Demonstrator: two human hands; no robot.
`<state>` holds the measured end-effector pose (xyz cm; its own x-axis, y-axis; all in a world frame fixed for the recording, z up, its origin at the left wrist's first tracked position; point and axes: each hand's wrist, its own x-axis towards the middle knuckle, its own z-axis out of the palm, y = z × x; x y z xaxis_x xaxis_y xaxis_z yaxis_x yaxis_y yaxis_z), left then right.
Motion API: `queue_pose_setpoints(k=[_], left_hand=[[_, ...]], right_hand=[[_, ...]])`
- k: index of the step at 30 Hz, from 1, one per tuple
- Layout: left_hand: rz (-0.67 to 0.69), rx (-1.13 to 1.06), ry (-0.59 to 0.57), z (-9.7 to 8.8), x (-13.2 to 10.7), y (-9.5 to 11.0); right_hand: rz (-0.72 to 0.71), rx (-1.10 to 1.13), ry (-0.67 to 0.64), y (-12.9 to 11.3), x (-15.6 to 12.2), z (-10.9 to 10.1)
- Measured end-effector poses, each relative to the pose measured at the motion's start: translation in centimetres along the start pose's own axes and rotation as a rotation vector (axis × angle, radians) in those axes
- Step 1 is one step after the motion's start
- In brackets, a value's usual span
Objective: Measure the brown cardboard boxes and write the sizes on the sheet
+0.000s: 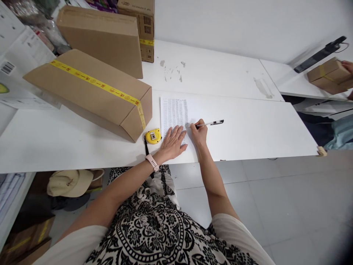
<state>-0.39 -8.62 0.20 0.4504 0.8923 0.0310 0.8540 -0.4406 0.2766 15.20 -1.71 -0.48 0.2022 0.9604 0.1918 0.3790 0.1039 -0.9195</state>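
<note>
A printed sheet of paper (173, 110) with columns of small text lies on the white table. My left hand (173, 144) rests flat on its lower part, fingers stretched out. In my right hand (199, 134) is a pen (214, 122), gripped near its tip at the right side of the printed columns. The writing end is hidden by my fingers. Just left of the paper sits a yellow tape measure (153, 136) with a black wrist strap. Beyond it stands a large cardboard box (96, 95) sealed with yellow printed tape.
More cardboard boxes (102, 44) stand behind at the back left, beside a white carton (22, 62). At the far right, another person's hand (348, 66) touches a small box (327, 78) near a long black device (320, 54). A beige cap (70, 183) lies below the table.
</note>
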Motion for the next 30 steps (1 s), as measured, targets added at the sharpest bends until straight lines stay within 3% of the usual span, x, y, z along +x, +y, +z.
queue_pose_setpoints(k=[30], left_hand=[[0.000,-0.021,0.011,0.02,0.04,0.01]], right_hand=[[0.008,-0.032,-0.007,0.13,0.07,-0.02]])
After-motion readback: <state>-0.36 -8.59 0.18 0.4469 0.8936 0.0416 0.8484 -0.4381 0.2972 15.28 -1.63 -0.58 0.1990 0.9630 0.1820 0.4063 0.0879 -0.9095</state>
